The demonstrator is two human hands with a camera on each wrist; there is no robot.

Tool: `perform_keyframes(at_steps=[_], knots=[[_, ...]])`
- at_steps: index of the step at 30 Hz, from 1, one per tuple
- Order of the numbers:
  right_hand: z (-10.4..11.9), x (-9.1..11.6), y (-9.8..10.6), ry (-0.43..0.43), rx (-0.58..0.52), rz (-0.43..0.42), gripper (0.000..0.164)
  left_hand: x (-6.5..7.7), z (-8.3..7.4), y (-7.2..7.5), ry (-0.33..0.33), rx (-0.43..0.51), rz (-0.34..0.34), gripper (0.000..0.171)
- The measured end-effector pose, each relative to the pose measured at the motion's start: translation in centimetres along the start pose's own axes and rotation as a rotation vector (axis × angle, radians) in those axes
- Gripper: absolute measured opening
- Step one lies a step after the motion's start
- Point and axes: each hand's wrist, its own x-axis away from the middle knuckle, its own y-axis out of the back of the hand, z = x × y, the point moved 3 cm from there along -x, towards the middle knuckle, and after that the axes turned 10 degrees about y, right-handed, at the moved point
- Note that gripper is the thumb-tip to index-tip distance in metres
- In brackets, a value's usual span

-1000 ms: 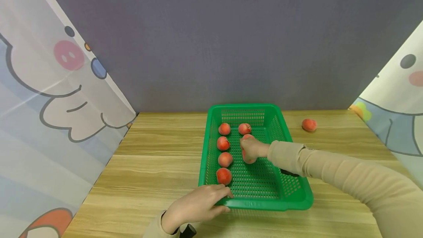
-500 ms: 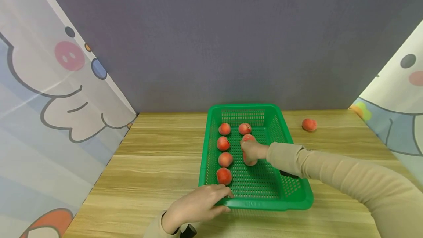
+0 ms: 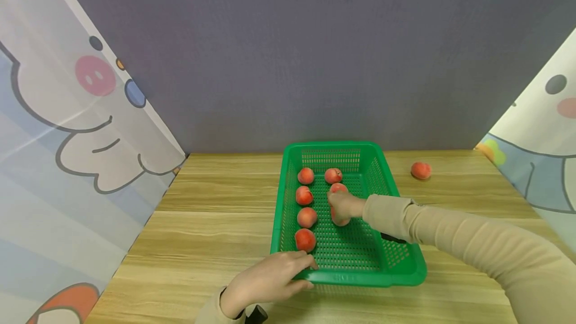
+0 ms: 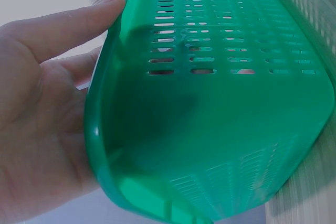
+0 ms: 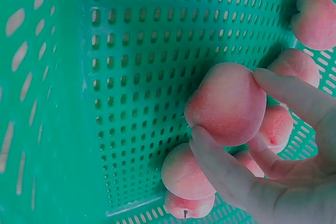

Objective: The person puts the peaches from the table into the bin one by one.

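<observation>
A green plastic basket (image 3: 360, 278) with slotted sides stands on the table, holding several reddish peaches. My right hand (image 3: 345, 205) reaches into its middle and holds a peach (image 5: 228, 103) between thumb and fingertips, close to the basket floor. Two more peaches stand beyond that hand: a nearer peach (image 3: 338, 187) and a far peach (image 3: 333, 175). Along the left wall runs a row of peaches (image 3: 307, 217). At the near left corner my left hand (image 3: 270, 279) grips the rim, thumb on the outside (image 4: 79, 30) and fingers over the other side.
One loose peach (image 3: 421, 170) lies on the wooden table (image 3: 202, 214) to the right of the basket, towards the back. A grey wall (image 3: 288, 64) rises behind the table. Cartoon-printed sheets (image 3: 90, 139) stand at the left and right sides.
Hardly anything differs. The right hand and its peach shift very slightly towards me, then stay put; the left hand keeps its place on the rim.
</observation>
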Motion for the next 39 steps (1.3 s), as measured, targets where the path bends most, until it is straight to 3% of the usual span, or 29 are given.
perform_keyframes(at_steps=[9, 21, 35, 39], knots=[[0.1, 0.2, 0.0, -0.01, -0.055, 0.019, 0.036, 0.0, 0.0, 0.0, -0.002, 0.004, 0.001, 0.02], [0.4, 0.4, 0.3, -0.003, -0.013, 0.042, 0.036, 0.1, 0.0, 0.0, -0.003, 0.005, -0.009, 0.02], [2.1, 1.2, 2.7, 0.032, -0.038, 0.013, 0.04, 0.0, 0.1, -0.1, -0.004, 0.012, -0.004, 0.019], [2.4, 1.6, 3.6, 0.006, -0.116, 0.003, 0.039, 0.0, 0.2, -0.2, -0.006, 0.011, -0.008, 0.019]])
